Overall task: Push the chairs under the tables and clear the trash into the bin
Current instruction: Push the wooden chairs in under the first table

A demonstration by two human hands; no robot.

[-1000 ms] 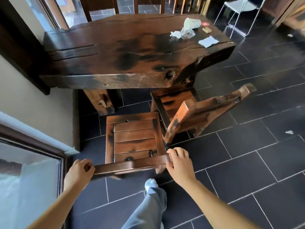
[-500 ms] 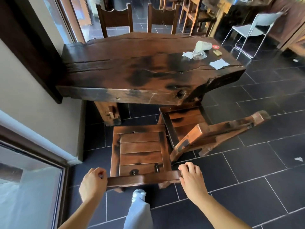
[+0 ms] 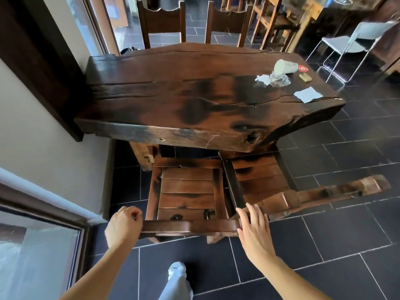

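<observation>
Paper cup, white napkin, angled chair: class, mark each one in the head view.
Paper cup [image 3: 285, 66]: head view, its side wall.
White napkin [image 3: 307, 94]: head view, its flat middle.
Angled chair [image 3: 257, 176]: head view, its seat slats.

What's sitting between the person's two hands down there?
The wooden chair's top rail spans the gap: the left hand grips one end, the right hand touches the other. The head view shows it.

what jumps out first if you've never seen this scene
The heavy dark wooden table fills the middle, with a cup on its side and a napkin at its far right end. In front, the left hand grips and the right hand touches the back of a chair; a second chair beside it sits askew.
</observation>
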